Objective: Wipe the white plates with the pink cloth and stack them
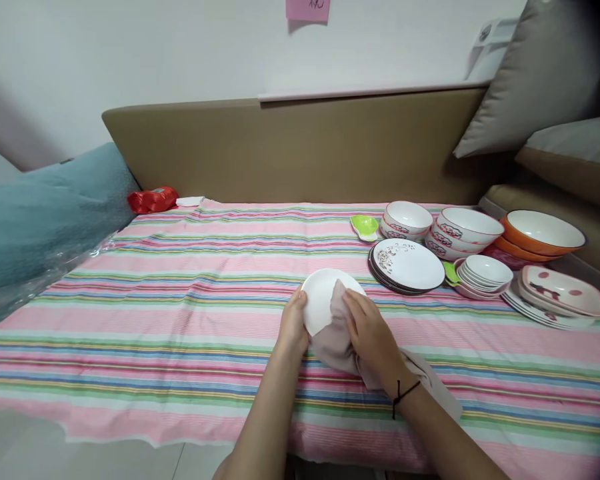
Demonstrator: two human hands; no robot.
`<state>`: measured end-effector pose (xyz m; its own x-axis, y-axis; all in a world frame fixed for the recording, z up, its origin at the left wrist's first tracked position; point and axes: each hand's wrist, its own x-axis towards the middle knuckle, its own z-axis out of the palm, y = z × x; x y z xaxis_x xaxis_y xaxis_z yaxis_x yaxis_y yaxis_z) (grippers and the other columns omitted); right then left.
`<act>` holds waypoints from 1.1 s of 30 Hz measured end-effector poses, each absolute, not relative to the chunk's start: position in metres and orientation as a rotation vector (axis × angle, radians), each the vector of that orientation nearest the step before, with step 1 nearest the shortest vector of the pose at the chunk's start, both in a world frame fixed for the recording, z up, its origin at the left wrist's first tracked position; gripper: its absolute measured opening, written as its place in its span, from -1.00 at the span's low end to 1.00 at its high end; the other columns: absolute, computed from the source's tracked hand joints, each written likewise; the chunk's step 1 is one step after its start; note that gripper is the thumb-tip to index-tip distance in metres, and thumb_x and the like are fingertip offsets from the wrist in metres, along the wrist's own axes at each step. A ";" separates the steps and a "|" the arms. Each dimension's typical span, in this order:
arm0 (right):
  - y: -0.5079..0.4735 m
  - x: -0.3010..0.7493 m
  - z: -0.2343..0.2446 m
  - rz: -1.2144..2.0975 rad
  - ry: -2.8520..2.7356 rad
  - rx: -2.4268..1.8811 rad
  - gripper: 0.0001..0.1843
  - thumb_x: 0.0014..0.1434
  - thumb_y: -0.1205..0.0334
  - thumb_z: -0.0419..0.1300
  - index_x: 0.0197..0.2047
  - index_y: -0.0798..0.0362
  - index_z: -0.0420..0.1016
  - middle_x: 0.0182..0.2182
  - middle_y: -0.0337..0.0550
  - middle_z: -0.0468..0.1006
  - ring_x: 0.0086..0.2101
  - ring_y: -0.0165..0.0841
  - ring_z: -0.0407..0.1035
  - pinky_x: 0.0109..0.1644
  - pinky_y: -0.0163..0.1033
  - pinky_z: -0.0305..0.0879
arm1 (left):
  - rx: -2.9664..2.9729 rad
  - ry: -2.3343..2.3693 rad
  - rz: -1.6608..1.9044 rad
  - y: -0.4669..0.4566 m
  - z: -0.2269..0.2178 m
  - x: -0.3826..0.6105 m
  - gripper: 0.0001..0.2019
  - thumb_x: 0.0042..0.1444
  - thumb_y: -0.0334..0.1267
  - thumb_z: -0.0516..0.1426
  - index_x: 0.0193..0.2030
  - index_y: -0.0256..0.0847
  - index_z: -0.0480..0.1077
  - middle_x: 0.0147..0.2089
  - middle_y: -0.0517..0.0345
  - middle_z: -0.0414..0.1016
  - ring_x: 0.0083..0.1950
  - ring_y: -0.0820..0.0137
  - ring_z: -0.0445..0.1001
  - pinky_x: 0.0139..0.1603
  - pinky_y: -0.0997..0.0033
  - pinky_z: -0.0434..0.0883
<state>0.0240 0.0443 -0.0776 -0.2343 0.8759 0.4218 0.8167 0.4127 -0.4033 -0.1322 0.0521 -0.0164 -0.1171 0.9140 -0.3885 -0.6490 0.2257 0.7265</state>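
Note:
My left hand (294,323) grips the left rim of a small white plate (321,298), held tilted just above the striped tablecloth (180,293). My right hand (373,337) presses a beige cloth (336,337) against the plate's right side; the cloth trails back under my right wrist. A black band circles that wrist. Both hands have their fingers closed round what they hold.
To the right stand a stack of dark-rimmed patterned plates (407,265), patterned bowls (467,230), an orange bowl (541,233), small white saucers (484,273), square pink plates (560,293) and a green dish (365,227). A red packet (153,199) and a teal cushion (45,213) lie at the left.

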 end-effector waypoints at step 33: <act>0.048 0.024 -0.027 0.422 -1.895 -1.395 -0.67 0.26 0.27 -0.09 -0.11 0.05 0.48 -0.15 -0.03 0.56 -0.13 -0.24 0.43 -0.03 -0.12 0.35 | 0.704 1.243 1.315 0.054 -0.027 -0.136 -0.27 -0.42 -0.60 0.14 0.03 -0.09 0.43 -0.17 0.15 0.56 -0.19 0.25 0.50 -0.26 0.41 0.43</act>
<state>0.0245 0.0476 -0.0274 -0.1412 0.9212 0.3626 0.6803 0.3564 -0.6405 -0.1357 0.0543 -0.0269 -0.1833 0.9476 -0.2617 -0.3149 0.1956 0.9288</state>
